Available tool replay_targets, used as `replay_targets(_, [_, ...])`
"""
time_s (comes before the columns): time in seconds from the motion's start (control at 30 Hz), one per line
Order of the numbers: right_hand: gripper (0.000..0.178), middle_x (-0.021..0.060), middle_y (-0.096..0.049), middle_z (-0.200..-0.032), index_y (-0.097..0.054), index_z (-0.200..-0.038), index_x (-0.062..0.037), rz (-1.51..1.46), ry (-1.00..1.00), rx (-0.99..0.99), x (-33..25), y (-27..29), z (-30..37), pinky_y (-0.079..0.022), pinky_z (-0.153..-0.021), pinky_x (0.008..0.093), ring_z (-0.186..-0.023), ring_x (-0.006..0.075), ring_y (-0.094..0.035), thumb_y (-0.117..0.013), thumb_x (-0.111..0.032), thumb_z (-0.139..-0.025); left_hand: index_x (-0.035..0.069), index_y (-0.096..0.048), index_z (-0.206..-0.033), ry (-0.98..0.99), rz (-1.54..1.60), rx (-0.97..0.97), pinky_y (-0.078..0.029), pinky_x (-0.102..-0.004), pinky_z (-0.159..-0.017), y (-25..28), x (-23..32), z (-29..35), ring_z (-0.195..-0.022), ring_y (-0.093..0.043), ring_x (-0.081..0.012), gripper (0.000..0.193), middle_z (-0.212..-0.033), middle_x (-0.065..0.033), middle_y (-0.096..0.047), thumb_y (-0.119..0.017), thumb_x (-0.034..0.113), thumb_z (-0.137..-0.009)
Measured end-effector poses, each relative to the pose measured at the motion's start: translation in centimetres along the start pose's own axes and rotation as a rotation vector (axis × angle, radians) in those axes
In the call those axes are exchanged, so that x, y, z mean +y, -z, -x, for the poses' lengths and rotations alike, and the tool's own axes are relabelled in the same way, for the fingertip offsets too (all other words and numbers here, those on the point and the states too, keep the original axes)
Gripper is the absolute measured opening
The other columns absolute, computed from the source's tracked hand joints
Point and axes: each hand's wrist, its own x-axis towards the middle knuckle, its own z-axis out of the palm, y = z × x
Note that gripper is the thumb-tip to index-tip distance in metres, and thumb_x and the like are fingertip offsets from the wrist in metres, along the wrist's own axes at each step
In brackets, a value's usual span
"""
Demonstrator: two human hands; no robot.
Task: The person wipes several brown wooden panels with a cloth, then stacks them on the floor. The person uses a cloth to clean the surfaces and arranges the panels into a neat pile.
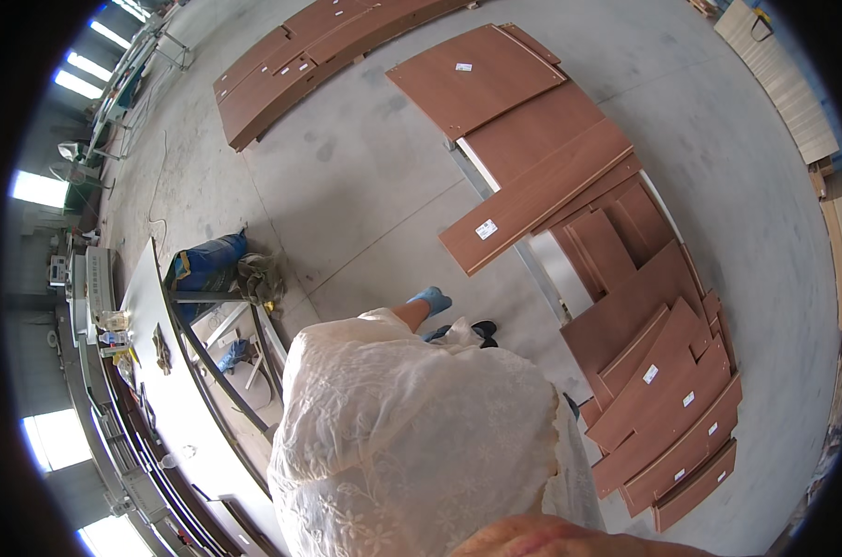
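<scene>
My left hand [433, 300], in a blue glove, reaches out from a pale sleeve at the middle of the view. Its fingers look curled together, and I see nothing in them. It hangs over the floor, apart from the boards. The closest board is a long reddish-brown panel [541, 200] with a white label, further off to the right. Below the hand, a dark shoe [484, 330] shows past my white patterned garment [411, 436]. My right hand is out of sight.
Brown panels [662, 390] lie in overlapping stacks on the right, some on a metal frame [546, 278]. Another panel stack [319, 56] sits at the far side. On the left stands a long white-topped table [175, 371], with a blue sack [212, 260] by its end.
</scene>
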Motion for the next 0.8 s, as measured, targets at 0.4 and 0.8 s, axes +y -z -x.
replay_targets(0.4, [0.054,0.0162,-0.075,-0.095,-0.074,-0.111,-0.0013,0.530,0.262,0.006,-5.3,-2.7,1.3,-0.054,-0.082,0.0396,-0.089,0.0264,-0.070,-0.063,-0.052,-0.095,0.003,-0.077,-0.106,-0.148,0.273,0.014,-0.053,-0.0391,-0.077,4.2,6.8,-8.9,-0.085,-0.068,-0.0213,0.043,-0.093,-0.0118,-0.076,-0.070,0.042,-0.090])
replay_targets(0.8, [0.050,0.0122,-0.071,-0.131,-0.074,-0.127,-0.0171,0.094,-0.342,0.448,-13.7,23.3,14.9,-0.047,-0.108,0.0446,-0.128,0.0321,-0.063,-0.065,-0.051,-0.092,0.006,-0.068,-0.092,-0.358,0.041,-0.424,-0.050,-0.0347,-0.060,-17.8,38.2,-5.4,-0.064,-0.058,-0.0172,0.032,-0.078,-0.0032,-0.063,-0.072,0.037,-0.093])
